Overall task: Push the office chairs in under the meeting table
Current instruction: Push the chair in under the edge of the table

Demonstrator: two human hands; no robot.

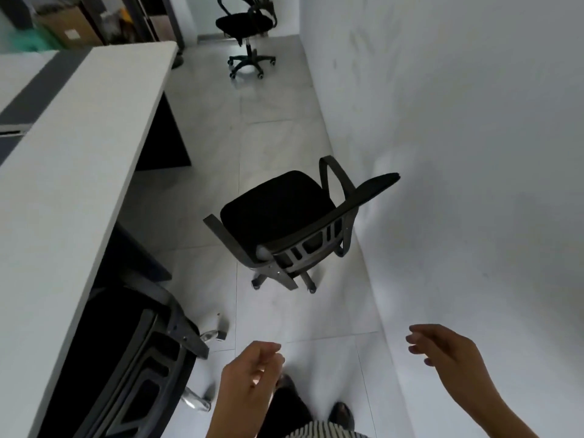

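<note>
Both hands are empty, their grip released: the left hand (249,371) hangs with fingers loosely curled, the right hand (442,349) is held out with fingers half spread, neither touching a chair. Low at the left, one chair (139,358) sits tucked against the surface (63,172), its back just beside the left hand. Ahead, the middle chair (284,216) stands out on the floor (275,137), between the surface and the wall (474,121), well apart from both hands. A far chair (246,26) stands at the room's end.
</note>
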